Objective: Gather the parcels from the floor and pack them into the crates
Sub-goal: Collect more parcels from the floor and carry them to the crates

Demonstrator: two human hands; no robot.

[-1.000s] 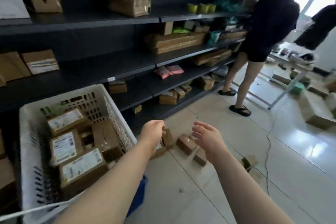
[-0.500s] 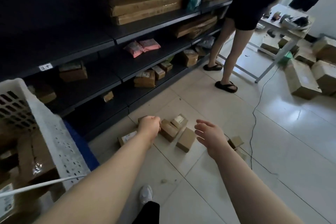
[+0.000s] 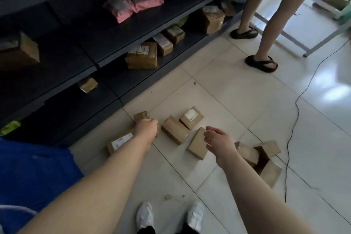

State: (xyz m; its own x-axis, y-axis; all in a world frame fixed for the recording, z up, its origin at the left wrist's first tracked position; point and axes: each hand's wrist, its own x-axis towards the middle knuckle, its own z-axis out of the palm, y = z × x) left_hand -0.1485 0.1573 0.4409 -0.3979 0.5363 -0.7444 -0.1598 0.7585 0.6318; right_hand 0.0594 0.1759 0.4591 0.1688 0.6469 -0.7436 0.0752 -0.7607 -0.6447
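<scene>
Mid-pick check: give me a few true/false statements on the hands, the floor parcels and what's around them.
1. The right hand is open and holds nothing. True.
2. A black cable trails across the floor. True.
3. The pink packets lie on the floor. False: they lie on a shelf.
4. A white-labelled parcel lies close to the left hand. True.
5. The other person is barefoot. False: they wear dark sandals.

Brown cardboard parcels [image 3: 175,132] lie scattered on the tiled floor [image 3: 237,89].
</scene>
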